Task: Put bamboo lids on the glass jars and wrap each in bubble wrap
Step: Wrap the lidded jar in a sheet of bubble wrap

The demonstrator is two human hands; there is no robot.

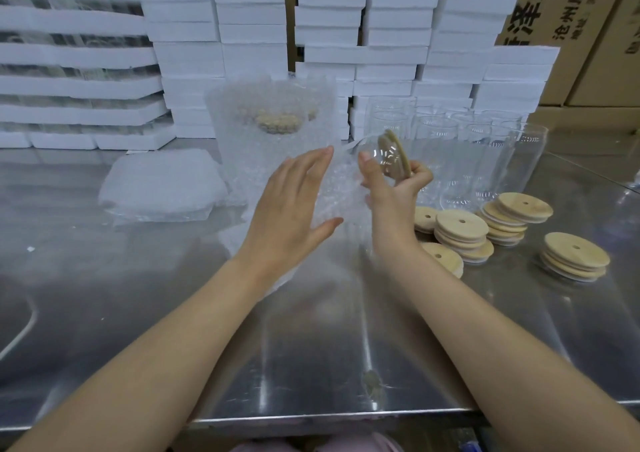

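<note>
Glass jar, bamboo lid on, sits tilted in the right hand's grip against the bubble wrap; the left hand hovers flat-fingered (holding nothing). Wrapping is under way, and next the sheet likely needs rolling round snugly.

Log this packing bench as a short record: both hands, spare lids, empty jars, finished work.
left hand: open, at the bubble wrap sheet
right hand: grips a lidded glass jar, tilted
bamboo lids: stacked on the steel table, right side
empty jars: grouped behind the lids
wrapped jar: upright behind the hands
</note>
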